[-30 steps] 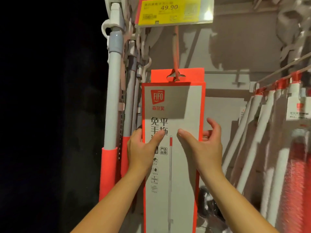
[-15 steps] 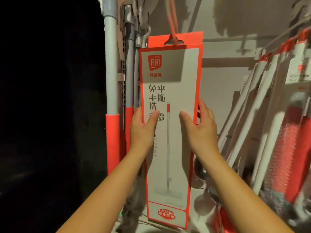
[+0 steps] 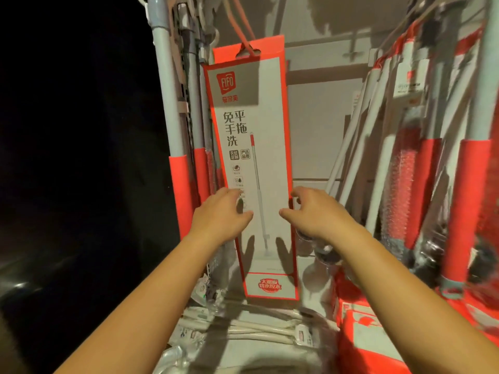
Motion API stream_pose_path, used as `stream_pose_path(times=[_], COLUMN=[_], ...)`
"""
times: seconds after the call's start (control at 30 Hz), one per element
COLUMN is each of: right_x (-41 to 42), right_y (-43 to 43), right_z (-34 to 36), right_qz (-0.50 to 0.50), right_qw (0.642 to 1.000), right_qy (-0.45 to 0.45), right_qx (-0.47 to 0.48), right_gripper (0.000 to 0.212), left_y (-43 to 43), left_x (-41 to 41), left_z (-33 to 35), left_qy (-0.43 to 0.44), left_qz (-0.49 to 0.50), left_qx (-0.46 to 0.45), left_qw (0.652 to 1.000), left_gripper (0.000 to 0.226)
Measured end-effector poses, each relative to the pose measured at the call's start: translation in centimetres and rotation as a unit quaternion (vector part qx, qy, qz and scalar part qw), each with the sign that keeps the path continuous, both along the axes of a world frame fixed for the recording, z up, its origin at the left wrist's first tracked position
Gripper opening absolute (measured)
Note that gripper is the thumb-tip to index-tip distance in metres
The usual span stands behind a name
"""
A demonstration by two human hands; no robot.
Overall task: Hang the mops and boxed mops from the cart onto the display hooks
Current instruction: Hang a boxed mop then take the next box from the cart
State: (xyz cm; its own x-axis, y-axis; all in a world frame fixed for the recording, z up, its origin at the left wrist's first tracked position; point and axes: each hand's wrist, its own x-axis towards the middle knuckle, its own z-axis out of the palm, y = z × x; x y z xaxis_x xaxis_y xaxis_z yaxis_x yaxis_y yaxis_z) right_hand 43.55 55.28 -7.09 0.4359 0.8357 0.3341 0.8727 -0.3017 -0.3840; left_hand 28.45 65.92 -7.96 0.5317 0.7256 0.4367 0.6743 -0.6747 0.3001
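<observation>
Pale, shadowed wall panel at back.

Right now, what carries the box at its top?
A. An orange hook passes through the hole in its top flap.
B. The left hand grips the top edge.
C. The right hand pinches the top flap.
A: the hook goes through the cut-out at the top of the box, while the left hand and the right hand are both far lower, in front of its lower half.
</observation>
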Motion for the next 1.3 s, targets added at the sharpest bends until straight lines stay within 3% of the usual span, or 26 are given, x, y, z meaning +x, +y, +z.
stream_pose_path(times=[0.13, 0.37, 0.67, 1.03, 1.3], right_x=[-1.1, -5.9, -10.1, -10.8, -13.7], right_y=[-3.0, -9.0, -21.7, -41.9, -61.1], right_z=[0.1, -1.6, -5.9, -6.3, -7.0], right_qz=[-0.041, -0.106, -0.222, -0.423, -0.552], right_qw=[0.994, 0.984, 0.96, 0.893, 0.816], right_qy=[-0.035, -0.046, -0.009, 0.019, 0.074], right_qx=[-0.099, -0.137, -0.171, -0.155, -0.153], right_gripper=[0.03, 0.044, 0.047, 0.046, 0.039], left_y=[-2.4, -6.8, -16.2, -34.7, -54.9], left_x=[-1.4, -4.4, -3.9, 2.8, 6.2], left_z=[0.0, -1.6, -5.1, -5.4, -5.6], left_qy=[0.125, 0.179, 0.189, 0.189, 0.194], left_qz=[-0.009, -0.084, -0.235, -0.427, -0.564], left_qx=[0.01, 0.018, 0.04, 0.093, 0.131], left_qw=[0.992, 0.98, 0.953, 0.879, 0.792], left_gripper=[0.051, 0.052, 0.044, 0.045, 0.042])
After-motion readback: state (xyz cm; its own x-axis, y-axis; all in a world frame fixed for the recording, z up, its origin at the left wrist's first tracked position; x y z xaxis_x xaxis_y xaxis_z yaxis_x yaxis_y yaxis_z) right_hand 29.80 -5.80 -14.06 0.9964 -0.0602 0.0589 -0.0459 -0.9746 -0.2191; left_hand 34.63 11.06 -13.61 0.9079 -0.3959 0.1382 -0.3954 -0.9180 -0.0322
